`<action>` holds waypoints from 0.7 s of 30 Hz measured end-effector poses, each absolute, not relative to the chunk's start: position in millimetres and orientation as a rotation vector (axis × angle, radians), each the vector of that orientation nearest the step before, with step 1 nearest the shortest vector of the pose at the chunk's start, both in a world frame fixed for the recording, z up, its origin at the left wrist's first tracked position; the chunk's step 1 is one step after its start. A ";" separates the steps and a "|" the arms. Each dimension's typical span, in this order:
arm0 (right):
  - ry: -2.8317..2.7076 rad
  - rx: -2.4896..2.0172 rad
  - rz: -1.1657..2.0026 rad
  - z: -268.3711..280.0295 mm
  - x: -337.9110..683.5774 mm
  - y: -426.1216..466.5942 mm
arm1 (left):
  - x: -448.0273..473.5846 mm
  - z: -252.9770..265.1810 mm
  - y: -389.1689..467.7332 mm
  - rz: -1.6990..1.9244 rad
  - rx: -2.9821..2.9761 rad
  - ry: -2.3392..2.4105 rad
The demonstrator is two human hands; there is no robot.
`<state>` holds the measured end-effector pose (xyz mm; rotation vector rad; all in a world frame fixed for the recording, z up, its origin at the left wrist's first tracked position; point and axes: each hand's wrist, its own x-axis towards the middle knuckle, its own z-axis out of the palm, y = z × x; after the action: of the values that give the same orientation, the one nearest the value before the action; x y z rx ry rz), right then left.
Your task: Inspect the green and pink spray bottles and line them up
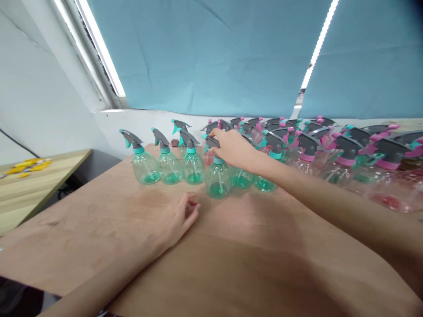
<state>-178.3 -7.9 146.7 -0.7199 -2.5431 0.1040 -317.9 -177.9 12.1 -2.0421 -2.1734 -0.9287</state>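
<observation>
My right hand reaches across the table and grips a spray bottle by its grey trigger head. This bottle is clear green with a turquoise collar and stands upright, slightly forward of the others. My left hand rests on the tabletop in front of the bottles, fingers loosely curled, thumb apart, with nothing visible in it. To the left of the held bottle, three similar green spray bottles stand in a row. Another green spray bottle is partly behind my right forearm.
Several pink-collared spray bottles crowd the right side, mixed with green ones. The wooden table backs onto a white wall with a blue sheet above. Yellow pieces lie on another table at left.
</observation>
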 end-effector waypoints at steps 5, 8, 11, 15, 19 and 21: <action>-2.558 -0.657 0.127 147.9 -148.7 -25.6 | -292.3 10.1 -161.4 -0.964 -1.993 -2.110; -2.578 -0.625 0.155 146.4 -123.4 -31.3 | -275.2 11.3 -152.4 -1.002 -2.009 -2.077; -2.571 -0.568 0.206 144.3 -96.7 -34.1 | -258.0 12.2 -146.0 -1.016 -2.100 -2.047; -2.559 -0.534 0.295 141.3 -63.5 -33.9 | -232.6 10.5 -138.0 -1.025 -2.281 -1.996; -2.497 -0.517 0.348 136.6 -32.3 -30.5 | -205.2 10.2 -127.9 -1.149 -2.452 -2.011; -2.452 -0.555 0.387 133.1 -14.6 -27.8 | -191.7 12.8 -122.5 -1.185 -2.525 -2.007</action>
<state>-14.6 -27.8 133.1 -0.5547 -2.4521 0.3870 -191.7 -122.5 12.8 -2.5251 -2.0072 -1.1855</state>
